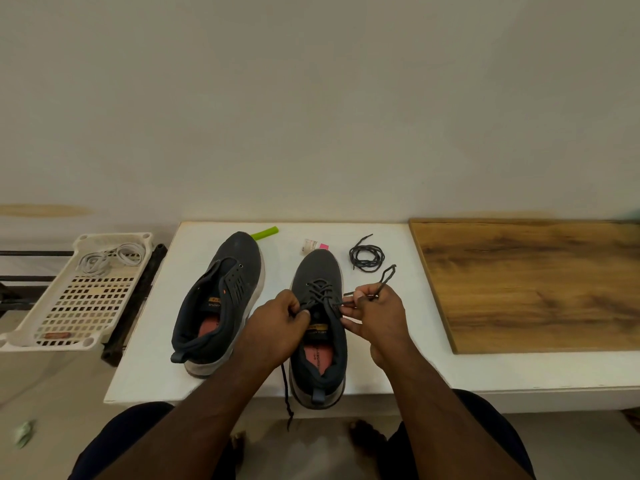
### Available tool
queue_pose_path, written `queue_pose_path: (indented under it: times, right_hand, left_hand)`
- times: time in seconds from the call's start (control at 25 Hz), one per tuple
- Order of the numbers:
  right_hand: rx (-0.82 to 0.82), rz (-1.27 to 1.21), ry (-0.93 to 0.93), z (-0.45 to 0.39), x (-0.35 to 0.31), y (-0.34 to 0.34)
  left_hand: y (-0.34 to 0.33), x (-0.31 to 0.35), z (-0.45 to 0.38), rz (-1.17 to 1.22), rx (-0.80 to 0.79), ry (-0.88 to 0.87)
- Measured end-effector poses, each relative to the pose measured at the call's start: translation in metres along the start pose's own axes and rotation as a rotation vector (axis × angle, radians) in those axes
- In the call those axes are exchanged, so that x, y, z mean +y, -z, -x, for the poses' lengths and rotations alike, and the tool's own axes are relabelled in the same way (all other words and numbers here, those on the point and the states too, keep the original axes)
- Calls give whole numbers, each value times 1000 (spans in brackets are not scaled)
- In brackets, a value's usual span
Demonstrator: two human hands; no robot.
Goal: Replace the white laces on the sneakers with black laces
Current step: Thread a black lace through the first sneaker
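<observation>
- On the white table (398, 358), the right-hand dark grey fabric sneaker (320, 271) carries a black lace (320, 289) through its eyelets.
- Left hand (277, 323) pinches one lace strand; right hand (375, 317) pinches the other end.
- Beside it, the unlaced dark sneaker (239, 261) leans sideways.
- A coiled spare black lace (367, 258) lies near the toe.
- White laces (110, 259) sit in the perforated white plastic tray (86, 303).
</observation>
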State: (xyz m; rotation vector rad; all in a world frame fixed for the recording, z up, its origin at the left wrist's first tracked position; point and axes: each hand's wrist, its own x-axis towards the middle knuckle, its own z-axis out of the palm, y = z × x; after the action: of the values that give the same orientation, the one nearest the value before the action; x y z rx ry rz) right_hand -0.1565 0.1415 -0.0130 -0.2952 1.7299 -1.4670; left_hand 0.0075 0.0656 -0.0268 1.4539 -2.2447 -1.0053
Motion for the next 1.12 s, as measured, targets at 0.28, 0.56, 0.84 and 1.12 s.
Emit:
queue_pose_path:
  times: [0.28,0.56,0.84,1.12]
  right_hand:
    - [107,-325,-63,-2,-14,13]
    - [115,-75,406,-7,-20,28]
    - [-380,1023,819,3,-1,18]
    - [-170,1069,639,-4,-1,21]
  left_hand:
    - [7,1,1,41,-5,24]
    - [10,13,4,205,19,53]
    - [29,40,4,1145,-193,196]
    - [34,33,1,1411,-213,183]
